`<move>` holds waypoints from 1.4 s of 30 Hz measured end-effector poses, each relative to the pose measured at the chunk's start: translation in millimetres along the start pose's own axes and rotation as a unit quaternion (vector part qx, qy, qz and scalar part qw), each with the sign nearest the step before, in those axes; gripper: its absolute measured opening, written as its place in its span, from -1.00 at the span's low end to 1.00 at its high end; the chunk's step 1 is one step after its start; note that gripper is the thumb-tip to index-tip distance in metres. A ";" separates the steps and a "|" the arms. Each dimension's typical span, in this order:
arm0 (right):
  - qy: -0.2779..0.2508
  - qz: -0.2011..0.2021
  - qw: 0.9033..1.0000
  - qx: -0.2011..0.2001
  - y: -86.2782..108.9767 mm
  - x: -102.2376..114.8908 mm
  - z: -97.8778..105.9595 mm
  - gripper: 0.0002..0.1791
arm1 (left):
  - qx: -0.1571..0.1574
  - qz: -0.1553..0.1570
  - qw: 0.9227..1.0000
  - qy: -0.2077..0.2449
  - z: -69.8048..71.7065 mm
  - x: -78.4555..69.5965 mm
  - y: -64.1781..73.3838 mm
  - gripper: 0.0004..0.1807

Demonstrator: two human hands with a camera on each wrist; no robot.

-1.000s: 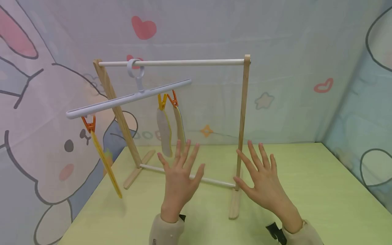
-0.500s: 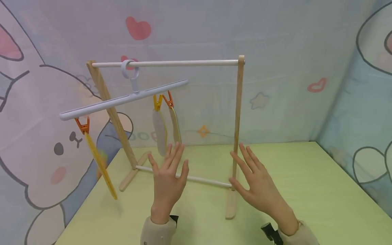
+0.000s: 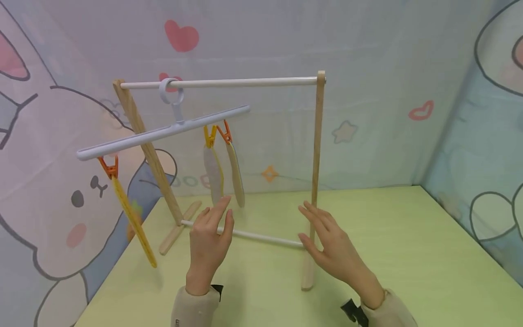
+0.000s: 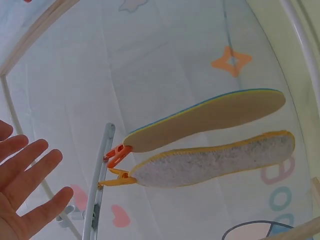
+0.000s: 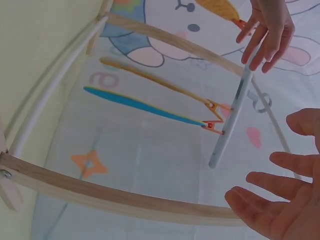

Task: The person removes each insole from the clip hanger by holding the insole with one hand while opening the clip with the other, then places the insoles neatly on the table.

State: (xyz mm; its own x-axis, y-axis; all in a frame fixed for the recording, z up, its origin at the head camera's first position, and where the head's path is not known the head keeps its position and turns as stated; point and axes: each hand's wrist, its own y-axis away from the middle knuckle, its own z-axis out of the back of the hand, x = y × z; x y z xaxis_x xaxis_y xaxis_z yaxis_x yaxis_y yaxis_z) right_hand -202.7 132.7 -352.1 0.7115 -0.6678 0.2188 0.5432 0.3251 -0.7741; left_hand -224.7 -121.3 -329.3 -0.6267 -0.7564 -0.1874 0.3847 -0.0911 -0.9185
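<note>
The fingers (image 4: 37, 177) of your left hand (image 3: 209, 243) are loose and slightly spread, the index reaching farthest forward; they hang in the air, apart from the 2 insoles in front of them. Your right hand (image 3: 333, 247) has its fingers extended and lightly parted, hovering near the right wooden post (image 3: 318, 159), with a gap showing in the right wrist view.

Beyond your left fingertips, the grey insole (image 4: 215, 160) has a fuzzy, fleecy face and a yellow stitched-looking edge; a yellow clip (image 3: 210, 136) grips its top. Just right of it, the beige insole (image 4: 210, 117) is smooth, with a blue and yellow rim, under an orange clip (image 3: 227, 137).

Both hang from the far end of a smooth, pale hanger (image 3: 163, 131), slanting from near left to far right. At its near left end, a 2nd orange clip (image 3: 109, 169) carries a yellow insole (image 3: 132, 220), seen edge-on.

The hanger's ring loops a glossy white top rod (image 3: 245, 82) between the right post and the grained left wooden post (image 3: 158, 172). The rack stands on a pale green desk (image 3: 388, 236).
</note>
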 end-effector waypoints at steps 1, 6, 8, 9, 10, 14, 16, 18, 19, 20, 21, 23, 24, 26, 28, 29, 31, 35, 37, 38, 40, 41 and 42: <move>-0.003 0.002 1.000 -0.001 -0.1 -0.2 -1.7 -0.40 | -0.002 -0.002 1.000 -0.001 1.7 2.7 -0.9 -0.70; -0.011 0.018 1.000 -0.004 -1.6 0.5 -9.9 -0.43 | -0.008 -0.012 1.000 -0.006 10.2 15.4 -3.5 -0.73; -0.012 0.027 1.000 -0.007 -2.8 0.9 -13.4 -0.44 | -0.009 -0.013 1.000 -0.006 13.9 20.5 -3.4 -0.73; -0.011 0.032 0.999 -0.007 -3.4 1.1 -15.1 -0.44 | -0.009 -0.011 1.000 -0.005 16.0 22.8 -3.3 -0.74; -0.011 0.035 0.999 -0.007 -4.0 1.4 -16.6 -0.44 | -0.012 -0.011 1.000 -0.005 18.0 25.1 -3.2 -0.74; -0.020 0.046 0.999 0.005 -5.9 2.6 -20.7 -0.46 | -0.020 -0.004 1.000 0.001 25.4 35.0 -1.5 -0.73; -0.023 0.046 0.999 0.013 -6.7 3.3 -22.0 -0.46 | -0.025 0.000 1.000 0.004 28.4 39.1 -1.0 -0.73; -0.024 0.050 0.998 0.018 -7.9 3.7 -23.5 -0.45 | -0.026 0.007 1.000 0.010 31.3 42.6 -0.2 -0.74; -0.022 0.051 0.998 0.022 -8.7 4.1 -24.1 -0.45 | -0.025 0.009 1.000 0.013 32.5 44.1 0.1 -0.74; -0.021 0.053 0.998 0.024 -9.2 4.5 -24.8 -0.45 | -0.026 0.011 0.999 0.018 33.7 45.4 0.5 -0.74; -0.018 0.057 0.998 0.026 -9.8 4.9 -25.6 -0.44 | -0.023 0.015 0.999 0.021 35.1 46.6 1.1 -0.74; -0.017 0.064 0.997 0.030 -10.9 5.8 -27.1 -0.44 | -0.023 0.019 0.999 0.025 37.8 48.8 2.0 -0.75; -0.017 0.066 0.997 0.032 -11.3 6.2 -27.9 -0.44 | -0.024 0.021 0.999 0.029 39.1 49.7 2.3 -0.75; -0.016 0.069 0.997 0.035 -11.7 6.7 -29.4 -0.44 | -0.033 0.024 0.999 0.035 41.9 52.0 2.3 -0.75; -0.016 0.072 0.997 0.038 -12.2 7.0 -30.9 -0.45 | -0.048 0.028 0.998 0.040 45.2 54.0 1.7 -0.76; -0.016 0.072 0.996 0.039 -12.3 6.9 -31.8 -0.45 | -0.057 0.031 0.997 0.043 47.1 55.0 1.3 -0.76; -0.019 0.073 0.996 0.043 -12.6 6.9 -33.4 -0.46 | -0.081 0.035 0.995 0.049 51.2 57.2 0.0 -0.77; -0.023 0.076 0.995 0.058 -12.0 7.2 -37.1 -0.46 | -0.130 0.043 0.989 0.054 60.1 61.1 -2.5 -0.80; -0.023 0.079 0.994 0.069 -11.4 7.5 -39.1 -0.46 | -0.153 0.048 0.985 0.058 64.5 63.2 -4.1 -0.82; -0.023 0.080 0.994 0.073 -11.1 7.7 -40.2 -0.46 | -0.164 0.051 0.983 0.058 66.7 64.9 -4.9 -0.82; -0.023 0.081 0.993 0.080 -10.9 8.1 -42.3 -0.46 | -0.188 0.061 0.979 0.059 71.1 69.3 -7.5 -0.83; -0.024 0.083 0.993 0.082 -11.1 8.5 -43.2 -0.46 | -0.198 0.072 0.976 0.058 73.3 72.2 -8.8 -0.83; -0.026 0.085 0.993 0.083 -11.3 9.0 -44.3 -0.46 | -0.209 0.085 0.973 0.056 75.5 75.5 -10.4 -0.83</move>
State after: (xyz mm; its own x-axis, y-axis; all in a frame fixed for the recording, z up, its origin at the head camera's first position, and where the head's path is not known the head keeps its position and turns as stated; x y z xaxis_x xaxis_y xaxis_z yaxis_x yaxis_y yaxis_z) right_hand -222.3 93.4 -367.7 0.8187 -0.5600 0.1271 0.4764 0.5389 -0.6947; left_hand -224.8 -226.3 -307.6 -0.6571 -0.6597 -0.3647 0.1947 0.3189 -0.9276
